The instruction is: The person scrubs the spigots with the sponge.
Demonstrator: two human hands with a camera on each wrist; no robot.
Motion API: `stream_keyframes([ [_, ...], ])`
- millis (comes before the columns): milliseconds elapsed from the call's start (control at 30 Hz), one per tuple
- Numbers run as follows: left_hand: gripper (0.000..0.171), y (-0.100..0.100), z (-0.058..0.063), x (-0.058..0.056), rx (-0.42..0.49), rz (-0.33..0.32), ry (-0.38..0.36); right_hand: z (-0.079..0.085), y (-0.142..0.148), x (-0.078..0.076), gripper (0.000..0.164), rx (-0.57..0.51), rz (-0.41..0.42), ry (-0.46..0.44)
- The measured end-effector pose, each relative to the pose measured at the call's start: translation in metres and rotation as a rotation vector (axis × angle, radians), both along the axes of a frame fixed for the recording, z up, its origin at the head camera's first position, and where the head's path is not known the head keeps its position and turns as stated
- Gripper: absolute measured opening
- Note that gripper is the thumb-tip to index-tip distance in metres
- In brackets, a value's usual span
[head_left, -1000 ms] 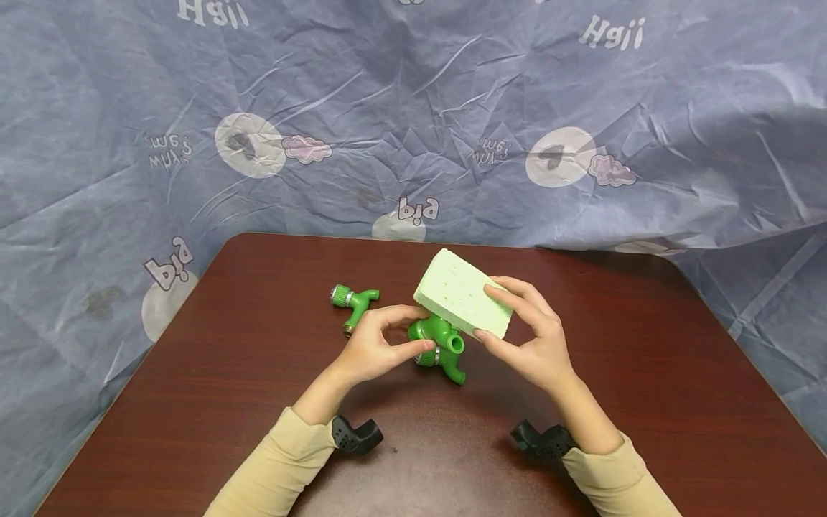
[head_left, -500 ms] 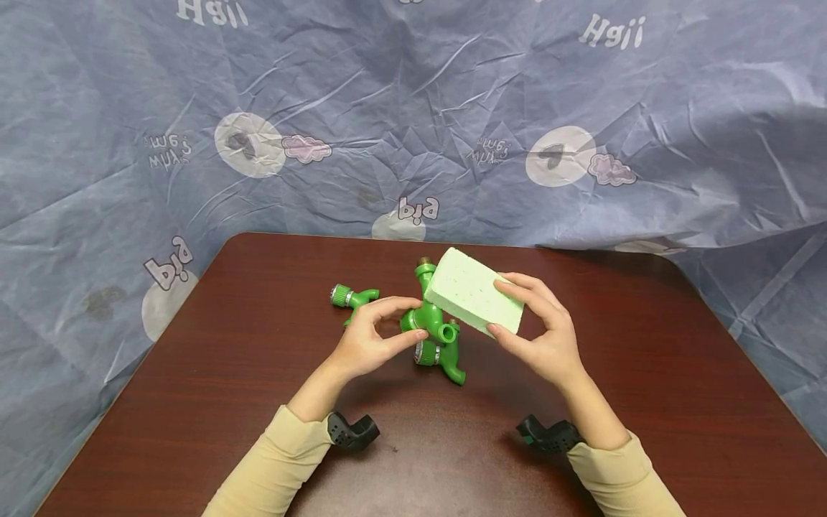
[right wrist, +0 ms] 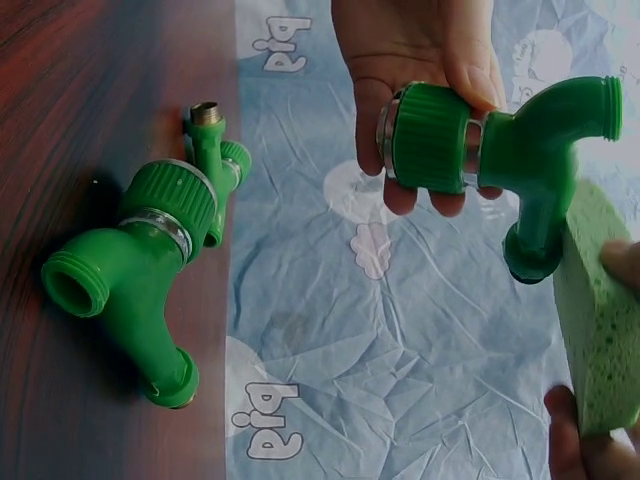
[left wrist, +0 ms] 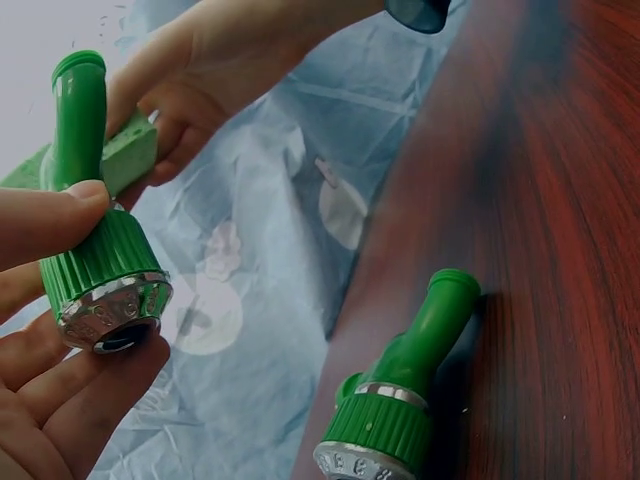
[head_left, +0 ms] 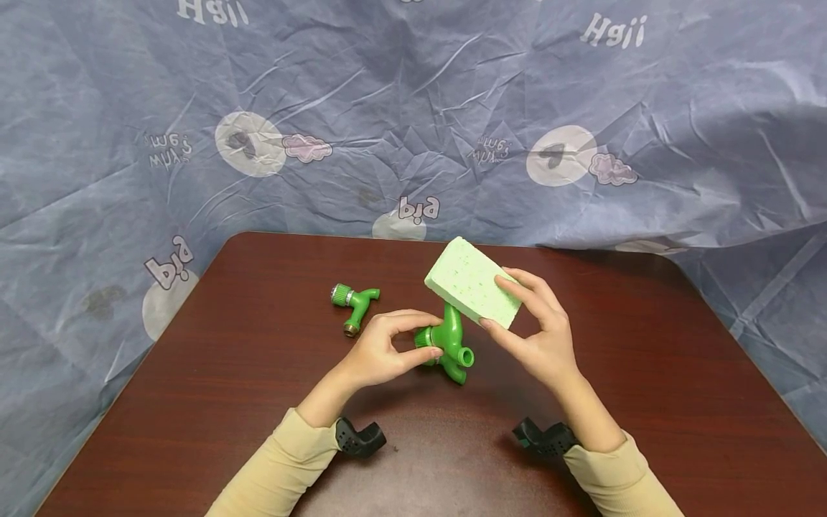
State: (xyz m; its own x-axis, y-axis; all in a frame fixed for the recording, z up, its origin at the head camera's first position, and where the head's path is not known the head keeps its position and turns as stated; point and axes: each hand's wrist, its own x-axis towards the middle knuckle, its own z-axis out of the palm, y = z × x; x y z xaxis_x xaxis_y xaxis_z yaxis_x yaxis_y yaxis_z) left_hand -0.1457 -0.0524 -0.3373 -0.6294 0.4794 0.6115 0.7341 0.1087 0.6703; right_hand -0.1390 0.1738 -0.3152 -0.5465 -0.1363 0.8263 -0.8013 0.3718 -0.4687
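Observation:
My left hand [head_left: 377, 352] pinches a green tap [head_left: 449, 332] by its ribbed knob, holding it above the table. In the right wrist view, the tap's spout [right wrist: 590, 108] points up and away from the knob. A pale green sponge [head_left: 470, 280] is gripped by its edges between the thumb and fingers of my right hand [head_left: 545, 334]. One face of the sponge lies against the tap's inlet end in the right wrist view; from the head view it hides that end. Directly below the held tap, a second green tap [right wrist: 145, 285] lies on the table.
Farther left and back on the dark red-brown table [head_left: 271, 301] lies a third green tap [head_left: 358, 305] with a brass threaded end. A wrinkled grey-blue cloth [head_left: 413, 108] with printed figures hangs behind the table. Each wrist wears a black mount [head_left: 358, 438].
The held tap moved left, baring its threaded end, then came back right and nearer, over the lying tap. The sponge shifted right, then up a little, and covers that end again.

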Motion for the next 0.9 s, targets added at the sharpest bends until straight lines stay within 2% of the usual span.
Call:
stream_keyframes([
  [167,0.031,-0.001,0.003,0.001,-0.004,-0.001,-0.031,-0.001,0.004,-0.002,0.05,-0.042,-0.101,-0.063],
  [267,0.032,-0.002,0.0,-0.002,0.031,-0.008,-0.078,-0.002,0.008,-0.004,0.049,-0.063,-0.101,-0.12],
  [400,0.032,-0.004,-0.003,-0.005,0.093,-0.022,-0.151,-0.002,0.013,-0.005,0.05,-0.061,-0.034,-0.159],
  [667,0.033,-0.009,-0.004,-0.01,0.138,0.0,-0.227,0.0,0.019,-0.005,0.051,0.046,0.165,-0.123],
  [800,0.035,-0.01,-0.015,-0.018,0.165,0.007,-0.248,0.001,0.02,-0.005,0.053,0.078,0.237,-0.129],
  [900,0.039,-0.011,-0.025,-0.024,0.202,0.032,-0.299,0.002,0.021,-0.004,0.053,0.088,0.244,-0.129],
])
